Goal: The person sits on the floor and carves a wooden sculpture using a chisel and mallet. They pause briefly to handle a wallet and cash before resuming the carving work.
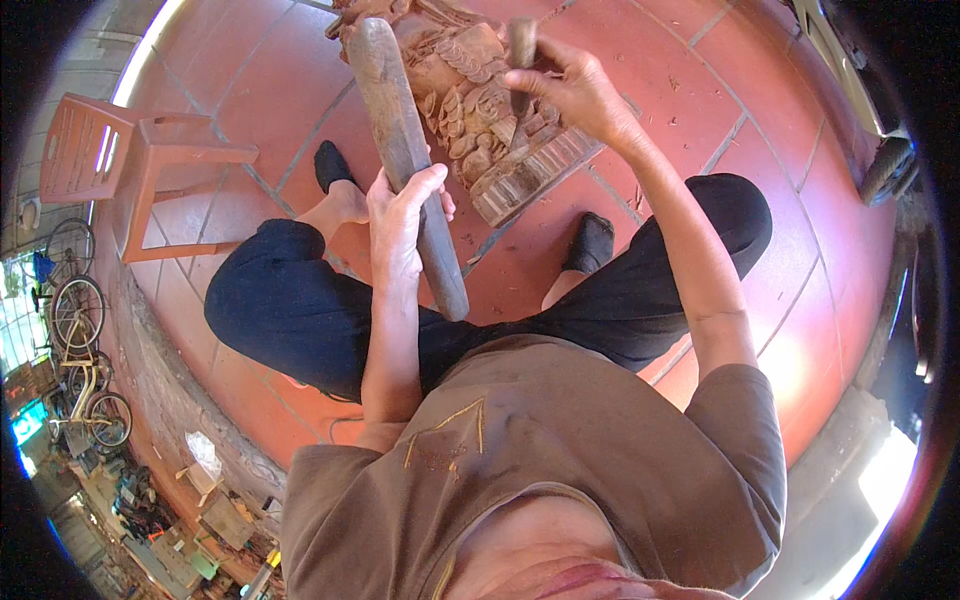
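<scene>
A long, flat-sided wooden club (388,95) slants across the view, and my left hand (404,205) is wrapped round it below its middle. My right hand (578,95) grips a chisel (522,45) by its short wooden handle, held upright over the carving; its lower end is hard to make out. Beneath lies a reddish-brown wood carving (470,110) with dense raised figures and a ridged base edge (535,178). It rests on the floor in front of my feet. The club's upper end covers part of the carving's left side.
My legs are spread on either side of the carving on the red tiled floor (790,220). An orange plastic chair (150,165) stands at the left. Wood chips (672,120) are scattered at the right of the carving. Bicycles (78,312) and a wheel (888,170) show at the edges.
</scene>
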The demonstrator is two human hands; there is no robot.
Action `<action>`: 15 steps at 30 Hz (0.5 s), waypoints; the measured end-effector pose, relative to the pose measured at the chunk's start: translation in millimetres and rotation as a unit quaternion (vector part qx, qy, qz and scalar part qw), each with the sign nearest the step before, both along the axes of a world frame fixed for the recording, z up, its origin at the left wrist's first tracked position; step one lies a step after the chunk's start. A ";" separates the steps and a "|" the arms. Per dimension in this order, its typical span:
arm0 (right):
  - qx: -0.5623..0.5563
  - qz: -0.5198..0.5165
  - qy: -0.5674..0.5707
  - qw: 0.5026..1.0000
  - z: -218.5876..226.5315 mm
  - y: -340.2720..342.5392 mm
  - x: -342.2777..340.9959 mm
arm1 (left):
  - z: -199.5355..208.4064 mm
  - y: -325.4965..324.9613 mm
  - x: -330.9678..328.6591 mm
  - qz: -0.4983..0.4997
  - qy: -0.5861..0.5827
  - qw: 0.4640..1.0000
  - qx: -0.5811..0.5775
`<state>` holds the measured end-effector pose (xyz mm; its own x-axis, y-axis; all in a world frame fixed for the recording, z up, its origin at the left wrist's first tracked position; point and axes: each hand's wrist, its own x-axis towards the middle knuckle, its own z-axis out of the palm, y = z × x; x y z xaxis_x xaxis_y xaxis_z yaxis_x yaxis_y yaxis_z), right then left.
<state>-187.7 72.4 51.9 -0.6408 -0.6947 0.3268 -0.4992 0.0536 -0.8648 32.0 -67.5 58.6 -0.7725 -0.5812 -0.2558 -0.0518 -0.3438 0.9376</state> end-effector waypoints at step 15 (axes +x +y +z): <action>0.071 0.037 0.108 0.991 0.0 -5.4 25.3 | 27.9 8.1 12.0 0.007 -0.003 0.992 -0.127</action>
<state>-162.5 67.0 51.9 -0.5127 -0.7854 0.3468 -0.6791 0.1238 -0.7235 44.0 -59.3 86.4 -0.7632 -0.6377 -0.1041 -0.0548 -0.0966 0.9938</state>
